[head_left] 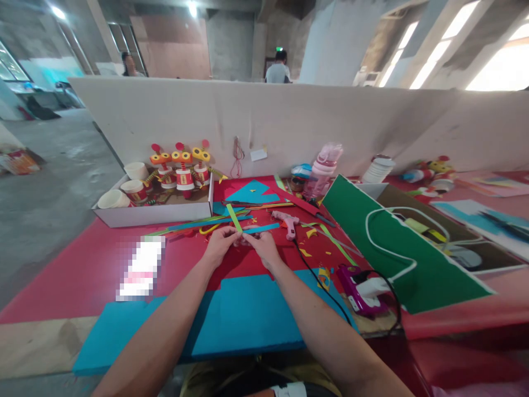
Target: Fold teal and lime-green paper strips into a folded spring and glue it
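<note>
Both hands meet over the red tabletop, holding two paper strips that touch at one end. A green paper strip (pixel 233 217) rises up and to the left from between the fingers. A blue paper strip (pixel 266 227) points out to the right. My left hand (pixel 222 242) pinches near the joined ends, with the green strip at its fingertips. My right hand (pixel 262 246) is closed at the base of the blue strip. To the right of the hands lies a pink hot glue gun (pixel 288 223). Exactly how the strip ends overlap is hidden by the fingers.
A white box (pixel 161 214) at the left holds cups (pixel 135 191) and several paper-cup figures (pixel 184 175). At the right stand a green-sided box (pixel 363 248), a purple power strip (pixel 363 295) and a pink bottle (pixel 321 175). Blue sheets (pixel 248 314) line the front edge.
</note>
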Demonstrator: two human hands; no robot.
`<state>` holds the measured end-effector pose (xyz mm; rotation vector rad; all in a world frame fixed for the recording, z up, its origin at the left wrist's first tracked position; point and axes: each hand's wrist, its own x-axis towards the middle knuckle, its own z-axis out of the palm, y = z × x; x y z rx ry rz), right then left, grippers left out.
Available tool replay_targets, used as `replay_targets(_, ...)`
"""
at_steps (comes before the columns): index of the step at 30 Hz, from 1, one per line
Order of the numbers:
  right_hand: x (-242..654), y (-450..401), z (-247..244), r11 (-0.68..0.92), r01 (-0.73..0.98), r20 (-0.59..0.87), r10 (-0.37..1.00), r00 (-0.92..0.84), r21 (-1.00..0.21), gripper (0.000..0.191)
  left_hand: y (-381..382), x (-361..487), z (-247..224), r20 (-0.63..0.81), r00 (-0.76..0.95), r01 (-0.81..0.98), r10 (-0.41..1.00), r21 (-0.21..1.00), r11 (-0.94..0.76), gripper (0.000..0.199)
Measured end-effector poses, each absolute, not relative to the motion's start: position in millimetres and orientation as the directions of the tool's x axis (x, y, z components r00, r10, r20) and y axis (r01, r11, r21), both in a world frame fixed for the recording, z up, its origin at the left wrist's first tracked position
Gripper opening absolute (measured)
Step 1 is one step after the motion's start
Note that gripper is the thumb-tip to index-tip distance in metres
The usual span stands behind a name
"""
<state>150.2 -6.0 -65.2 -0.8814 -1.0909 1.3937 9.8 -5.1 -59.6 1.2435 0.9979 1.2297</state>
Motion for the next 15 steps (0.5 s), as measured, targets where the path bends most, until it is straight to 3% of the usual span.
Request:
replay_targets(9, 162, 1, -61, 0.103, -0.196, 0.077, 0.988, 0.138, -0.975, 0.033, -3, 7, -58, 0.074, -0.013, -0.126, 0.997, 0.989, -0.075, 0.021)
replay_targets(13, 172, 8, -58, 0.219, -0.408, 0.09, 0.946, 0.312, -0.886, 0.037, -1, 5, -60, 0.051, 0.008, -0.211, 0.999, 0.976, -0.049, 0.02)
replay_targets(15, 172, 9, -60, 0.171, -0.495, 0.042, 0.964, 0.262, -0.852, 0.035, -2, 6, -59, 0.033, 0.036, -0.251, 0.999, 0.968, -0.023, 0.021)
